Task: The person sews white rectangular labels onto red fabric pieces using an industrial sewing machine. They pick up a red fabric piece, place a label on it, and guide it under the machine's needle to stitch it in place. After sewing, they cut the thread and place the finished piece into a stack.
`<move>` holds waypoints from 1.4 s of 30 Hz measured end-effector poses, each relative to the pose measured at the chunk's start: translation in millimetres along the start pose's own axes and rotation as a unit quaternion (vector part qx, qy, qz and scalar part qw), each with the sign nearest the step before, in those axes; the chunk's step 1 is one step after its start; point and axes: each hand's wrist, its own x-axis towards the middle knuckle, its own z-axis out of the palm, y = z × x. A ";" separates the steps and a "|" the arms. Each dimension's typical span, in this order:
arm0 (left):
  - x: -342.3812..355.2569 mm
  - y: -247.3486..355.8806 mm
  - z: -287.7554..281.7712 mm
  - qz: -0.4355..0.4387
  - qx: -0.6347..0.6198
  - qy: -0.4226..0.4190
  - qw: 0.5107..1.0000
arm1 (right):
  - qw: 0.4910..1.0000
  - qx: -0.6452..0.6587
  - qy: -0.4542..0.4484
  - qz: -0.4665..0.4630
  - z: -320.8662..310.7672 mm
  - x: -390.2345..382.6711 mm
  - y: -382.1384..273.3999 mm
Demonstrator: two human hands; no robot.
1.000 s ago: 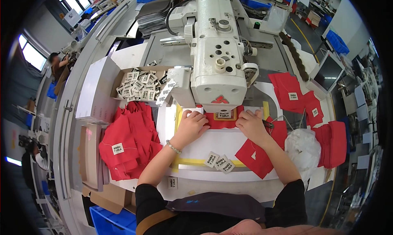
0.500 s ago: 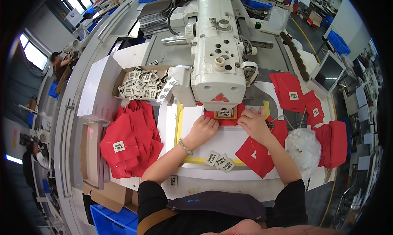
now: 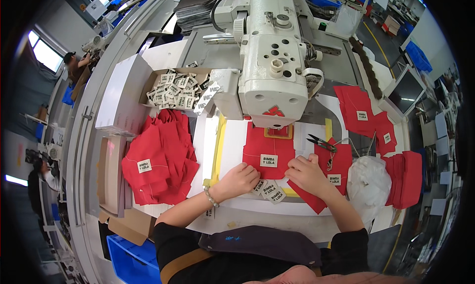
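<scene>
A red fabric piece (image 3: 252, 144) lies flat on the white work plate, its far end under the head of a white sewing machine (image 3: 274, 76). A cream square label (image 3: 268, 160) sits on its near half. My left hand (image 3: 238, 180) has its fingers curled closed at the piece's near left corner. At the near right corner, the bent fingers of my right hand (image 3: 308, 175) are closed on the fabric edge. Beneath the machine head is a small yellow-edged frame (image 3: 278, 133). Several loose cream labels (image 3: 273, 192) lie just to the right of my left hand.
Left stands a heap of red pieces (image 3: 161, 160) below an open box of labels (image 3: 175, 88). Black-bladed thread snips (image 3: 321, 143) rest on red pieces at right. Beyond are a crumpled white plastic bag (image 3: 367, 182), a red stack (image 3: 403, 177) and a screen (image 3: 404, 93).
The red piece has slid toward me from beneath the machine head, so its label shows in front. Both hands have come nearer with it. The snips, hidden before, are now visible.
</scene>
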 end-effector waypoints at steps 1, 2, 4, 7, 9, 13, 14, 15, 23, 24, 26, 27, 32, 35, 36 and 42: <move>-1.8 0.3 1.0 -0.010 -0.005 0.006 1.000 | 1.000 0.004 0.013 0.011 0.2 -0.1 0.2; -2.9 0.6 1.4 -0.020 -0.012 0.013 1.000 | 0.999 -0.010 0.028 0.030 -2.1 -0.8 1.2; -5.5 -0.1 0.6 -0.029 -0.015 0.032 0.999 | 0.995 -0.039 0.058 0.071 -9.4 -2.6 7.4; -10.6 -0.9 -2.0 -0.052 -0.016 0.047 0.997 | 0.974 -0.133 0.105 0.152 -16.9 -8.6 26.0; -16.5 -2.7 -2.0 -0.070 -0.024 0.041 0.996 | 0.959 -0.135 0.110 0.224 -28.4 -9.6 30.1; -23.6 -8.4 -1.1 -0.085 -0.051 0.041 0.994 | 0.943 -0.150 0.110 0.277 -35.7 -15.2 34.2; -23.4 -9.3 -1.7 -0.084 -0.057 0.050 0.994 | 0.945 -0.149 0.087 0.277 -33.8 -19.0 37.1; -23.3 -9.6 -2.3 -0.086 -0.063 0.051 0.993 | 0.948 -0.147 0.063 0.276 -29.0 -24.0 41.4; -24.5 -12.2 3.0 -0.127 -0.142 0.068 0.979 | 0.952 -0.144 0.072 0.261 -9.2 -26.3 57.2; -24.4 -13.4 4.1 -0.134 -0.154 0.072 0.976 | 0.951 -0.144 0.072 0.263 -11.1 -23.7 56.2; -24.1 -15.6 6.4 -0.147 -0.177 0.080 0.970 | 0.951 -0.150 0.073 0.261 -12.8 -21.1 57.0; -24.1 -16.2 7.5 -0.151 -0.190 0.086 0.966 | 0.951 -0.157 0.074 0.258 -13.1 -20.3 57.8; -21.5 -18.8 7.7 -0.168 -0.249 0.106 0.948 | 0.950 -0.115 0.116 0.266 -13.3 -21.8 63.7; -19.5 -19.6 7.6 -0.186 -0.271 0.121 0.937 | 0.942 -0.050 0.111 0.311 -19.9 -16.2 56.8; -19.2 -20.2 7.8 -0.190 -0.273 0.122 0.935 | 0.940 -0.030 0.100 0.326 -21.2 -13.3 53.3; -16.5 -22.3 4.4 -0.180 -0.346 0.172 0.905 | 0.964 0.004 0.034 0.264 -32.5 9.2 34.8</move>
